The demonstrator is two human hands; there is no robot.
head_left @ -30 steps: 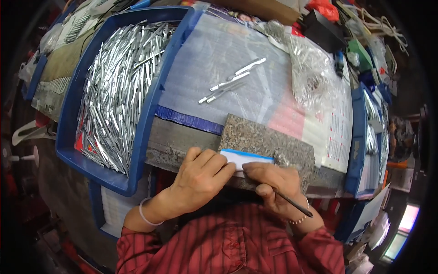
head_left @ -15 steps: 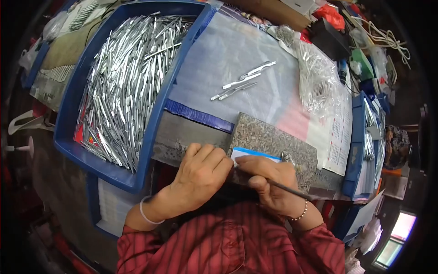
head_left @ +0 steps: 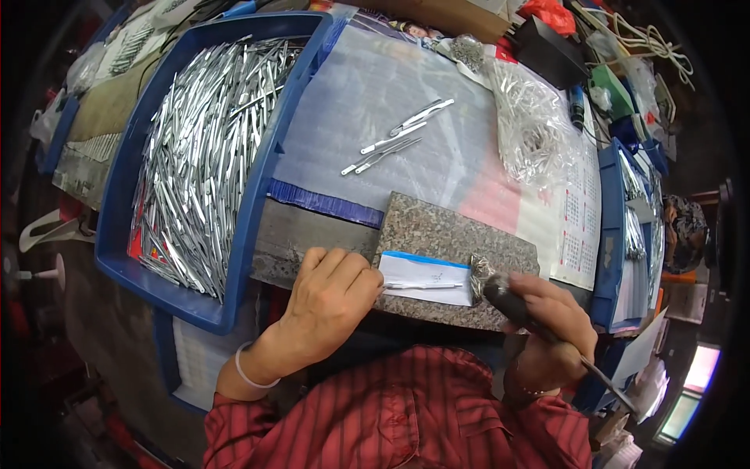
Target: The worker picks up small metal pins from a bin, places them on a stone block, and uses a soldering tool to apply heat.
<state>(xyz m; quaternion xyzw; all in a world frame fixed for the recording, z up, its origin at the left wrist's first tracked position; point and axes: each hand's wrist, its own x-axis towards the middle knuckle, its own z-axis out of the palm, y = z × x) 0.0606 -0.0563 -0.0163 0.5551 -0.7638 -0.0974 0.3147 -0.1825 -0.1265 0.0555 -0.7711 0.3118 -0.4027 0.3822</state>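
Observation:
My left hand (head_left: 332,301) is closed at the left edge of the granite block (head_left: 437,215), its fingertips pinching the end of a thin silver metal strip (head_left: 426,286). The strip lies flat across a white card with a blue upper edge (head_left: 414,270) on the block. Beside the card is a little heap of small metal pins (head_left: 480,273). My right hand (head_left: 558,324) grips a tool (head_left: 519,306) over the block's right end. It has a thick, dark, rounded end toward the block and a thin rod pointing to the lower right.
A blue tray (head_left: 269,168) full of silver metal strips stands at left. Several loose strips (head_left: 394,141) lie on the plastic-covered bench. Behind the block sits a clear plastic bag (head_left: 531,129). More blue bins (head_left: 613,258) with strips line the right side.
My right hand has moved right, away from my left hand, and turned the tool so its thick end shows. The card and strip are uncovered. The whole view has shifted slightly.

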